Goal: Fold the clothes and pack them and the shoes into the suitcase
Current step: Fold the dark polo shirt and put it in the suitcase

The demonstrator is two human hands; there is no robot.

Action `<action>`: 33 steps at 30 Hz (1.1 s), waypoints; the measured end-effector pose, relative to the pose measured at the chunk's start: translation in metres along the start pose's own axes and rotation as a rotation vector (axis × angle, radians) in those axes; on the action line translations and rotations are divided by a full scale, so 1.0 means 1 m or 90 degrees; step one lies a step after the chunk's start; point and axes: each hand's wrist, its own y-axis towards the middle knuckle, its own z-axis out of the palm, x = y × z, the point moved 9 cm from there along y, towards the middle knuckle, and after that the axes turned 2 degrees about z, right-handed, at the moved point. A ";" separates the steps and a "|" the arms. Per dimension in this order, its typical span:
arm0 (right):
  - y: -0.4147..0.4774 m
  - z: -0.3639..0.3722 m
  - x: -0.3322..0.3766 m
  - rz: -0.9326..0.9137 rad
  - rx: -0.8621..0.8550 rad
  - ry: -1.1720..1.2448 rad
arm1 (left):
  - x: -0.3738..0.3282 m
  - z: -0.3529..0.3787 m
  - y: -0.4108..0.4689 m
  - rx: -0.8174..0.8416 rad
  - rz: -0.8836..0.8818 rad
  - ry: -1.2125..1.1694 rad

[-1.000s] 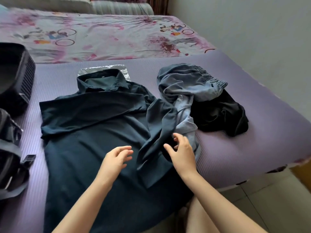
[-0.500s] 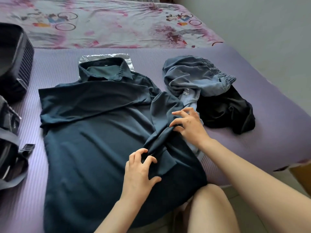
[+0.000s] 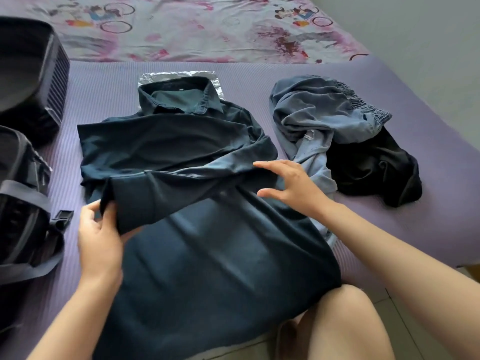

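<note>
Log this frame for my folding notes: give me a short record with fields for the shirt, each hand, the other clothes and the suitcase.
Shirt: dark blue, spread on the purple mat, collar away from the person
Sleeve: laid across the shirt's chest
Left hand: grips the sleeve's cuff end
Right hand: open, fingers straight, by the sleeve's shoulder end; contact unclear
Other clothes: blue denim garment heaped right of the shirt, black garment beside it, both unfolded
Suitcase: black, at the mat's left edge
</note>
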 end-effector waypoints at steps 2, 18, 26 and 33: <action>-0.001 0.013 -0.003 0.014 0.040 -0.041 | 0.014 -0.013 0.007 -0.017 -0.083 -0.032; 0.072 0.026 -0.028 0.073 -0.082 -0.163 | 0.011 -0.008 0.047 -0.033 -0.001 0.085; 0.071 -0.046 -0.056 0.198 -0.400 0.117 | -0.056 0.008 0.089 0.018 0.217 0.053; 0.027 0.011 -0.043 -0.109 -0.069 -0.226 | -0.047 0.019 0.083 0.097 0.106 0.119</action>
